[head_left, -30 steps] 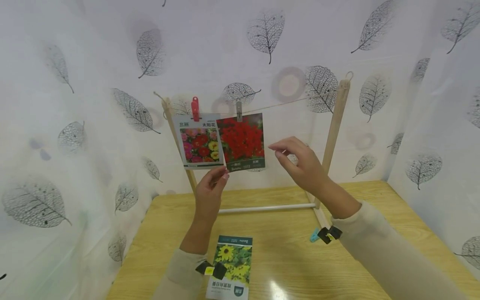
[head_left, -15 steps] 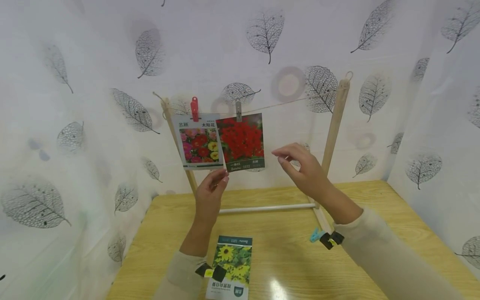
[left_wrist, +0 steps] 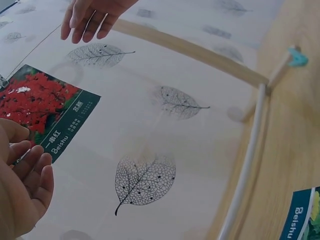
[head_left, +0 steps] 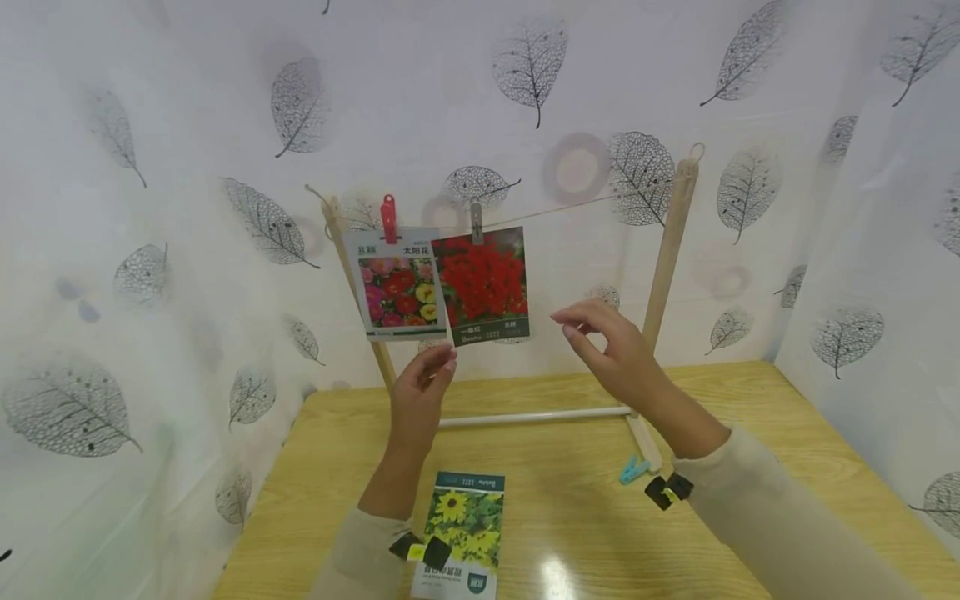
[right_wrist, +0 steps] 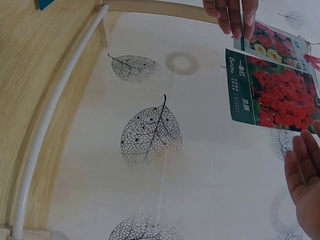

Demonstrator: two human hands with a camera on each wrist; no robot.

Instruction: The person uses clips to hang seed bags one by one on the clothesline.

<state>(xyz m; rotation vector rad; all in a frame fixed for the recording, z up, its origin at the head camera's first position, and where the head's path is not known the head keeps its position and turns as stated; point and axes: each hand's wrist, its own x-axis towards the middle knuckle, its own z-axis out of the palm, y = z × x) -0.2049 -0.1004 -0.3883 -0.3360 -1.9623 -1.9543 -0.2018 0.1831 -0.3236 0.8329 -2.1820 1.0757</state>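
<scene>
Left hand (head_left: 417,394): mid-scene, fingers loosely bent
Right hand (head_left: 618,354): right and higher, fingers relaxed
Left arm (head_left: 384,518): extended from near side
Right arm (head_left: 757,504): slanting from near right

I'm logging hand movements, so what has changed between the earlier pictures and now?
The right hand has moved down and to the right, farther from the red-flower packet, and the blue clip now shows fully. The left hand has eased slightly down. The red-flower packet, mixed-flower packet, red clip, grey clip and sunflower packet stayed put.
</scene>
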